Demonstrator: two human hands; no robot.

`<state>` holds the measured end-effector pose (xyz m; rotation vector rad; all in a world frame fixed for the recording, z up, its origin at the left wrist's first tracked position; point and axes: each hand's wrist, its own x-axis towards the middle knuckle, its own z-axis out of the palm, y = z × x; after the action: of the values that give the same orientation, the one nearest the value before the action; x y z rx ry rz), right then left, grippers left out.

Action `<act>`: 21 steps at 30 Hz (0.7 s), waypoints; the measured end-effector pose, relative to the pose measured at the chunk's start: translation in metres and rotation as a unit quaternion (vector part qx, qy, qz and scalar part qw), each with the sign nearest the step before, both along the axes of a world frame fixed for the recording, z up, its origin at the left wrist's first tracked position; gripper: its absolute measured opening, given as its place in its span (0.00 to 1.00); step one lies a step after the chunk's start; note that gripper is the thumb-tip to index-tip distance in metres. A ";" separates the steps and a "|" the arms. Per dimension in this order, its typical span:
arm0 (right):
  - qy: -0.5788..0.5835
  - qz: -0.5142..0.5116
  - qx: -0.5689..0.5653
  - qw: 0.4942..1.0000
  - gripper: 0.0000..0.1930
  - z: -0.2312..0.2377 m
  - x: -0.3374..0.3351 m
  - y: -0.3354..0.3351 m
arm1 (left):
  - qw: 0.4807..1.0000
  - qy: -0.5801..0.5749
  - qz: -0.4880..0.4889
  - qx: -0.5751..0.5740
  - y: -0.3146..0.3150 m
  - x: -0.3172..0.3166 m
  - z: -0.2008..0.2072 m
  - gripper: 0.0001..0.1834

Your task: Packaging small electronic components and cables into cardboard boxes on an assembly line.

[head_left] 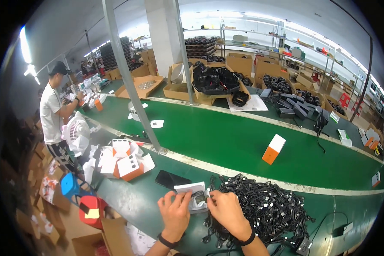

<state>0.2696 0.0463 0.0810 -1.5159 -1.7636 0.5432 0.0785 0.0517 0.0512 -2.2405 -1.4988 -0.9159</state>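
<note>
Fingertips of the left hand (175, 214) and right hand (227, 212) do best pressing lightly, keeping the open white box (193, 186) square and its dark coil (199, 197) low. Both sets curl partway at its sides; whether they grip it, I cannot tell. The box lies between them, a black phone (172, 179) just beyond the left, heaped cables (264, 207) beside the right.

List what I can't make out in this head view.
All in the head view:
White box: ends partly hidden by the left hand and right hand.
Cable pile: lower layers buried under upper cables.
Cardboard box: bottom cut off by the lower edge.
Distant people: too small to tell what they do.
</note>
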 end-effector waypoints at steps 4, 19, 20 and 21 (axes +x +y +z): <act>-0.024 0.013 0.017 0.999 0.10 0.005 0.001 -0.002 | 0.997 0.075 0.007 -0.004 0.004 0.003 0.000 0.21; -0.141 0.154 0.037 0.977 0.12 0.001 -0.002 0.006 | 0.943 -0.165 -0.231 -0.173 0.027 -0.031 0.002 0.18; -0.140 0.160 0.040 0.976 0.12 -0.002 -0.006 0.005 | 0.885 -0.383 -0.230 -0.128 0.023 -0.033 -0.003 0.19; -0.134 0.141 0.047 0.980 0.11 -0.003 -0.011 0.004 | 0.782 -0.580 -0.217 -0.071 0.023 -0.034 -0.007 0.21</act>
<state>0.2586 0.0504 0.0783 -1.3312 -2.2016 0.3986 0.0448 0.0742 0.0445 -2.1757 -1.3755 -2.7633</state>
